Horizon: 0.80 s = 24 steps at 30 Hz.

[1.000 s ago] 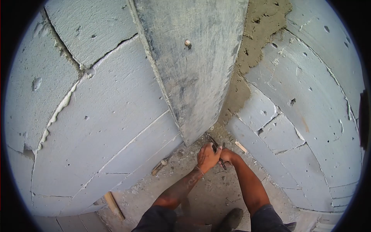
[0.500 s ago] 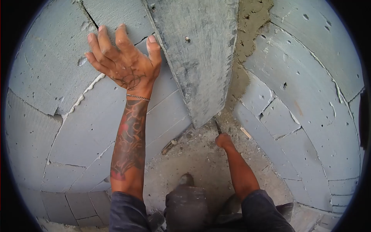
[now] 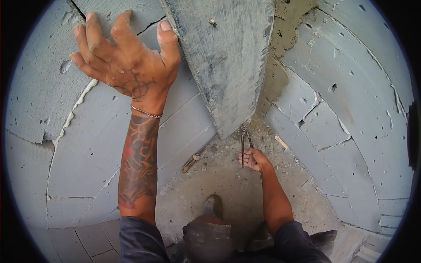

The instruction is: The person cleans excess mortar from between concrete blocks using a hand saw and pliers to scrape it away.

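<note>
My left hand (image 3: 131,65) is spread against the grey block wall (image 3: 109,144), its thumb beside the left edge of a long, worn formwork board (image 3: 223,65). Nothing is in that hand. Lower down, my right hand (image 3: 255,159) grips a pair of pincers (image 3: 244,136) by the handles. The pincers' legs are spread apart, and their jaws point up near the board's lower end. A nail head (image 3: 212,22) or small knob shows on the board's face.
On the floor to the left lies a hammer-like tool (image 3: 191,163). A small wood strip (image 3: 281,142) lies by the right block wall (image 3: 315,127). Wet-looking mortar (image 3: 285,39) runs along the board's right side. My boot (image 3: 213,205) stands on the gritty floor (image 3: 193,186).
The pincers have come into clearer view, with their handles now spread and my right hand turned, fingers showing. My left hand appears larger and slightly higher to the left against the wall.
</note>
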### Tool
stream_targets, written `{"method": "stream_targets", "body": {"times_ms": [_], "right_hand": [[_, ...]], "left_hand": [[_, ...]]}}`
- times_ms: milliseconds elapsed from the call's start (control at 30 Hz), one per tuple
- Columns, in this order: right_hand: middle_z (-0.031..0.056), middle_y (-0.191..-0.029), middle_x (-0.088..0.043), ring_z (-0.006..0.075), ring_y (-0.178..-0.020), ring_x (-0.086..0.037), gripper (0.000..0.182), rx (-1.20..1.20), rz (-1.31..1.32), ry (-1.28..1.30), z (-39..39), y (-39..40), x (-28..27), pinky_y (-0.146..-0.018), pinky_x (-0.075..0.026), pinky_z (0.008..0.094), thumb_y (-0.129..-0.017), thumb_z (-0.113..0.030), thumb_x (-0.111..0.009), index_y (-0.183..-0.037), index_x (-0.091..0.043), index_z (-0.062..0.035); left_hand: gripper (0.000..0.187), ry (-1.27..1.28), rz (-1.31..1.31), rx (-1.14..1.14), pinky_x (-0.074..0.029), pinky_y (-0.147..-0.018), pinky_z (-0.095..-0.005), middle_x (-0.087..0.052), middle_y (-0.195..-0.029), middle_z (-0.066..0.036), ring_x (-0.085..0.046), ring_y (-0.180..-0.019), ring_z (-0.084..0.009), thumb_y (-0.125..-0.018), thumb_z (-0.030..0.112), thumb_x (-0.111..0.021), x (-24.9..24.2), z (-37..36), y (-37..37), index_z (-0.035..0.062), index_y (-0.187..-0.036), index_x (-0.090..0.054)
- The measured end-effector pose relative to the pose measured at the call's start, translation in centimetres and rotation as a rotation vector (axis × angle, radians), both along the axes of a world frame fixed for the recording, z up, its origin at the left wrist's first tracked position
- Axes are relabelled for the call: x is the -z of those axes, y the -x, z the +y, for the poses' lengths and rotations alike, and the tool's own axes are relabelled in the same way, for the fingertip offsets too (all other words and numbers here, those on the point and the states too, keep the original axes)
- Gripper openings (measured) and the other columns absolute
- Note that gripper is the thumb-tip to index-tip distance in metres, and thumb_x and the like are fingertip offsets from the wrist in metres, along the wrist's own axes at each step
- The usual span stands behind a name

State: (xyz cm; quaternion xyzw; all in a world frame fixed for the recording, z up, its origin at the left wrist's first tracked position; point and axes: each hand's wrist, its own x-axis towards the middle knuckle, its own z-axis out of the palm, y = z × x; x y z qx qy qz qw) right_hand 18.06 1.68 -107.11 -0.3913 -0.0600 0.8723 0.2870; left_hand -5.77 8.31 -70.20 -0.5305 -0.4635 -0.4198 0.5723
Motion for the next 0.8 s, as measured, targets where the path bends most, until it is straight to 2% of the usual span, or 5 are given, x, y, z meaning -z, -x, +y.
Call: {"method": "stream_targets", "body": {"times_ms": [233, 333, 467, 567, 800], "right_hand": [[0.021, -0.108, -0.049, 0.0316, -0.093, -0.057, 0.036, -0.399, -0.43, -0.203, 2.2, -1.9, -0.3, -0.077, -0.051, 0.0424, -0.081, 0.001, -0.039, -0.116, -0.035, 0.0109], [0.017, -0.1, -0.054, 0.0274, -0.09, -0.059, 0.023, -0.389, -0.669, -0.297, 1.6, -1.9, -1.7, -0.075, -0.051, 0.0409, -0.086, -0.006, -0.038, -0.105, -0.044, 0.005], [0.0141, -0.096, -0.055, 0.0262, -0.088, -0.06, 0.027, -0.151, -0.251, -0.149, 0.2, -2.4, -0.2, -0.067, -0.051, 0.0355, -0.085, -0.015, -0.045, -0.103, -0.044, 0.0059], [0.016, -0.094, -0.055, 0.0258, -0.082, -0.061, 0.033, -0.162, -0.501, -0.175, -1.6, -2.4, 0.1, -0.065, -0.052, 0.0346, -0.083, -0.012, -0.046, -0.109, -0.042, 0.0085], [0.0094, -0.059, -0.055, 0.0203, -0.052, -0.058, 0.025, -0.066, -0.896, -0.4, -6.5, -2.7, -0.1, -0.052, -0.046, 0.0333, -0.075, -0.004, -0.047, -0.098, -0.05, 0.0056]], "left_hand": [[0.042, -0.037, 0.017, 0.007, -0.008, -0.099, -0.0538, -0.037, -0.119, -0.015, -0.022, -0.123, -0.0323, -0.072, 0.04, -0.055, -0.1, 0.2, 0.1, 0.0113, -0.101, -0.056], [0.041, -0.023, 0.017, -0.01, -0.008, -0.099, -0.0537, -0.038, -0.118, -0.015, -0.022, -0.122, -0.0326, -0.071, 0.04, -0.055, -0.1, 0.1, 0.2, 0.0118, -0.101, -0.057], [0.04, -0.029, 0.007, 0.002, -0.008, -0.099, -0.0539, -0.039, -0.118, -0.016, -0.023, -0.122, -0.0327, -0.071, 0.04, -0.055, -0.1, 0.0, 0.2, 0.0117, -0.1, -0.057], [0.038, -0.019, 0.01, 0.045, -0.007, -0.099, -0.055, -0.04, -0.118, -0.015, -0.022, -0.123, -0.0327, -0.072, 0.039, -0.055, 0.0, -0.2, -0.1, 0.0119, -0.099, -0.058], [0.053, 0.5, -0.36, 0.547, -0.034, -0.087, -0.0394, -0.044, -0.113, -0.019, -0.042, -0.103, -0.0304, -0.076, 0.024, -0.058, 8.2, -5.4, -4.8, -0.0063, -0.116, -0.041]]}}
